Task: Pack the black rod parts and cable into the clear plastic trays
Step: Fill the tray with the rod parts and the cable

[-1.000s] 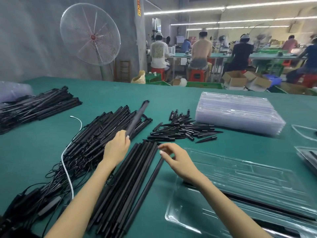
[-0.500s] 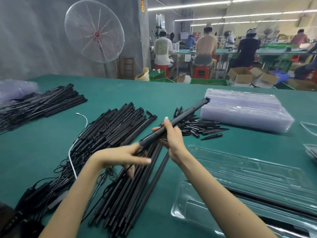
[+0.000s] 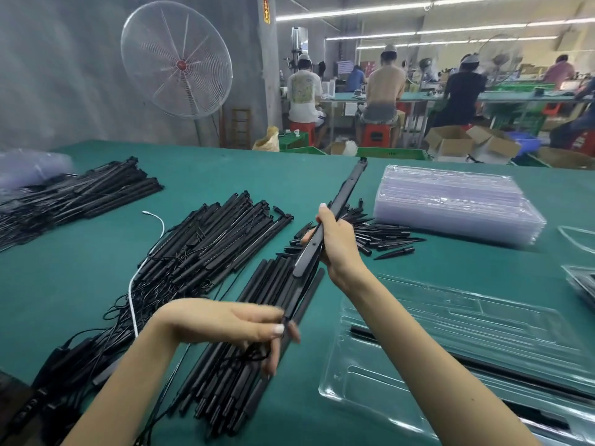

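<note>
- Holding a long flat black rod above the green worktop, the right hand has its fingers clenched round the lower part of the shaft; the rod's far end points up and away toward the stack of clear plastic trays.
- Left hand sits over the near bundle of thin black rods; thumb and forefinger pinch a thin black cable that appears to run from the held rod's lower end, with a loop of it hanging below the other fingers.
- Open clear tray lies on the worktop just right of the right forearm; a black part already lies in a channel along its near side.
- Other stock: a heap of rods with tangled cables left of centre, short pointed black spikes behind the right hand, a further rod pile far left, a white cable.
- Handling judgement: the rod looks stiff and light, so a mid-shaft grip suits it; the cable is limp and prone to snagging, so it should be gathered before seating.
- Tray looks thin and flexible; press parts in gently.
</note>
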A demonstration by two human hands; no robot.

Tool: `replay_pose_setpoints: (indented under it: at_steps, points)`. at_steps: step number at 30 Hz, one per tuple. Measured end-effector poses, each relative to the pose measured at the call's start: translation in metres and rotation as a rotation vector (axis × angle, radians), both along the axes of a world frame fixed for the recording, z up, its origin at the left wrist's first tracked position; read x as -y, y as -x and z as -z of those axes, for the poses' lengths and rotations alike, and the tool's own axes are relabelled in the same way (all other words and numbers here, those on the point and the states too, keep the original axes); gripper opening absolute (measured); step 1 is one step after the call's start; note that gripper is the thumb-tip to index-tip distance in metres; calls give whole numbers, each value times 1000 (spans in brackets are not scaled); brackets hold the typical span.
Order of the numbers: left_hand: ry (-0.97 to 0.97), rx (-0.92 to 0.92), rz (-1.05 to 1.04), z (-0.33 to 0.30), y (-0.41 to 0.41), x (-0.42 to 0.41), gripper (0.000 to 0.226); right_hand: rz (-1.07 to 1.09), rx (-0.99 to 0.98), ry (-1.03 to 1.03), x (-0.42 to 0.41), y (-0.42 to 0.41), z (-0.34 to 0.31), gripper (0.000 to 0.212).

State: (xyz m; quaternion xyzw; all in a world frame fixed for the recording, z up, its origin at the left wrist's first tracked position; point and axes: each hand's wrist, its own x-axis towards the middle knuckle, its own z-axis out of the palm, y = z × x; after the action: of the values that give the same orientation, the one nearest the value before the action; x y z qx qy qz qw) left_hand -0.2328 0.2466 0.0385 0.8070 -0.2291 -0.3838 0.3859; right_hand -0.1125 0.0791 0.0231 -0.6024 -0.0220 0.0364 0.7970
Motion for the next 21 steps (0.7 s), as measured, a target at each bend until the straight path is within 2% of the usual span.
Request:
replay_pose_setpoints:
  at_steps: [2, 3, 5, 7, 10, 12, 15, 18, 21]
  points:
    - [-186, 10, 1, 8, 8, -6, 37, 16, 11, 24, -2, 1, 7, 31]
    - [-159, -22, -28, 11, 12, -7, 33, 40, 11, 20, -3, 1, 9, 31]
    - [53, -130, -77, 16, 20, -9, 26, 99, 28, 52, -7, 2, 13, 34]
    - [273, -131, -164, 20, 25, -16, 26, 132, 96, 177, -11, 5, 20, 36]
    - [477, 131, -545, 22, 20, -25, 28, 65, 254, 317, -12, 10, 28, 30]
    - [615, 291, -831, 21, 11, -28, 30, -85, 329, 350, -11, 13, 29, 29]
    - [763, 299, -1029, 21, -2, -25, 33, -455, 342, 323, -19, 28, 29, 27]
    - [788, 239, -1074, 21, -6, -21, 33, -808, 158, 128, -41, 50, 33, 9]
    - [672, 238, -1013, 16, 2, -32, 43, -1044, -18, -119, -60, 68, 38, 25]
